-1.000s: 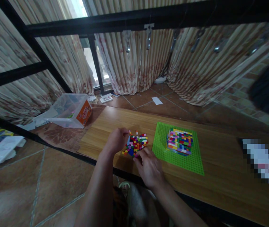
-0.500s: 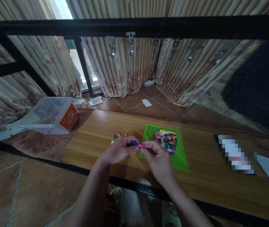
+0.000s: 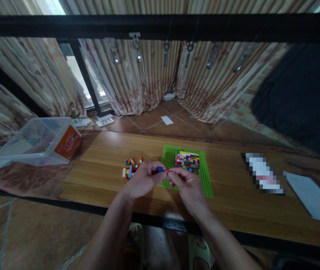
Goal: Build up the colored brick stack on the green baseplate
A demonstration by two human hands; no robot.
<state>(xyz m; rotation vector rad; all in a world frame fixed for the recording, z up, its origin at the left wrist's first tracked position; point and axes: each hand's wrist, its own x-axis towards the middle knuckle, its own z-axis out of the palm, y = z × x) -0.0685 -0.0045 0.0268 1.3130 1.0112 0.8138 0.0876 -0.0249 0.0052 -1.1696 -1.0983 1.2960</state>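
Observation:
Between my fingertips, above the near edge of the green baseplate [image 3: 207,187], is a short row of small toy bricks. My left hand [image 3: 145,176] pinches its blue brick [image 3: 160,170]. At the other end my right hand [image 3: 186,184] closes finger and thumb on an orange-red brick [image 3: 166,171], mostly covered by the fingertips. A multicoloured block of stacked bricks [image 3: 187,159] stands on the baseplate, behind my right hand. Left of my left hand lies a pile of loose bricks [image 3: 129,170] in several colours, partly hidden by that hand.
A clear plastic bin [image 3: 36,157] with an orange label sits left of the wooden board [image 3: 92,168]. To the right lie a blurred-out dark-edged object [image 3: 264,174] and a white sheet [image 3: 312,198]. A black metal bar [image 3: 160,28] crosses above, with curtains behind.
The view has shifted, so the board and bin appear further left. My hands stay together on the bricks; the pink one is now covered by my right fingers. More of the loose pile shows.

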